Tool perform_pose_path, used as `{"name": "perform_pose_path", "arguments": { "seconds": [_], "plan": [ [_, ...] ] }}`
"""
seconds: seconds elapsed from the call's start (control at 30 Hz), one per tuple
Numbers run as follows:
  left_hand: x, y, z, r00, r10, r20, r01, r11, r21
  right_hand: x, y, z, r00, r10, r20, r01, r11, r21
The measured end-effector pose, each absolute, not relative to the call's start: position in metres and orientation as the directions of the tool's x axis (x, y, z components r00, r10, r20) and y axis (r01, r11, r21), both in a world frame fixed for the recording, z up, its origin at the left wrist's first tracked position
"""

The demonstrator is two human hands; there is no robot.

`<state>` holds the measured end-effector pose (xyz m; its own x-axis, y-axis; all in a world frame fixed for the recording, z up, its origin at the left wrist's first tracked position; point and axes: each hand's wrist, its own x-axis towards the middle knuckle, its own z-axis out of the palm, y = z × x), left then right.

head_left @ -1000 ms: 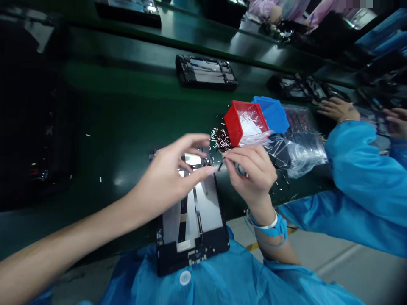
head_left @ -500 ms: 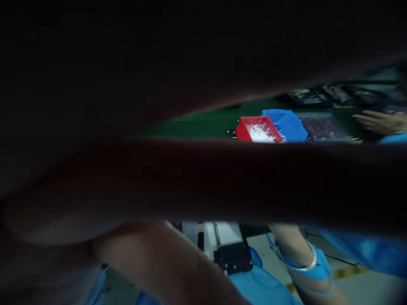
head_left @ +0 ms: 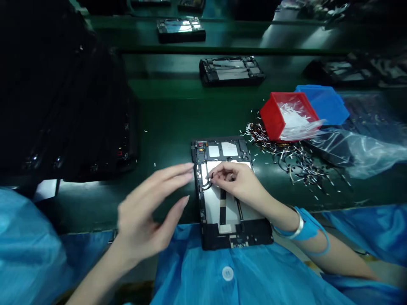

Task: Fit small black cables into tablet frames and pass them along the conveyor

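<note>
An opened tablet (head_left: 213, 207) with its inner parts showing lies in front of me, its lower end reaching the table's near edge. Over its upper middle, my right hand (head_left: 238, 182) is closed in a pinch on a thin black cable (head_left: 207, 185), which curves down to the tablet's left side. The exact tip of the pinch is partly hidden by the fingers. My left hand (head_left: 149, 212) hovers left of the tablet, fingers stretched and thumb apart, holding nothing. Its fingertips come close to the tablet's left edge.
To the right stand a red bin (head_left: 273, 116) of small white pieces and a blue bin (head_left: 327, 103). A heap of short cables (head_left: 305, 165) and a clear plastic bag (head_left: 365, 152) lie near them. Dark stacked devices (head_left: 95, 127) fill the left. Another opened device (head_left: 232, 70) sits farther back.
A blurred hand close to the camera covered most of the view before. It has moved away, and the tablet, both my hands and the table now show.
</note>
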<state>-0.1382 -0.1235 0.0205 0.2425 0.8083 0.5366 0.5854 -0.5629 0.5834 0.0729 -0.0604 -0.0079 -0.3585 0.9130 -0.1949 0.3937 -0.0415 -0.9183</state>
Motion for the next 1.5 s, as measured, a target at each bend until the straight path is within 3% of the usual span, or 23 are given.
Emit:
{"name": "perform_pose_path", "arguments": {
  "seconds": [0.13,0.27,0.57,0.73,0.9,1.17,1.5],
  "plan": [
    [-0.138,-0.130,-0.030,0.431,0.749,0.503,0.666,-0.640,0.383,0.068,-0.058,-0.006,-0.364,0.911,-0.195,0.440,-0.017,-0.898],
    [-0.138,-0.134,-0.052,0.543,0.716,0.439,0.684,-0.680,0.265,0.065,-0.060,-0.003,-0.357,0.915,-0.190,0.500,0.015,-0.866],
    [-0.136,-0.134,-0.051,0.557,0.697,0.452,0.736,-0.666,0.120,0.066,-0.056,-0.009,-0.319,0.925,-0.207,0.496,-0.023,-0.868],
    [-0.133,-0.131,-0.050,0.531,0.725,0.438,0.719,-0.659,0.219,0.068,-0.045,-0.010,-0.339,0.921,-0.191,0.450,-0.020,-0.893],
    [-0.132,-0.127,-0.042,0.506,0.763,0.402,0.692,-0.638,0.338,0.071,-0.036,-0.007,-0.346,0.903,-0.254,0.541,-0.029,-0.840],
    [-0.128,-0.117,-0.039,0.641,0.675,0.366,0.673,-0.723,0.155,0.068,-0.034,-0.003,-0.344,0.902,-0.263,0.665,0.036,-0.746],
    [-0.129,-0.114,-0.039,0.690,0.647,0.325,0.645,-0.753,0.130,0.067,-0.034,-0.004,-0.361,0.905,-0.226,0.714,0.112,-0.691]
  ]
}}
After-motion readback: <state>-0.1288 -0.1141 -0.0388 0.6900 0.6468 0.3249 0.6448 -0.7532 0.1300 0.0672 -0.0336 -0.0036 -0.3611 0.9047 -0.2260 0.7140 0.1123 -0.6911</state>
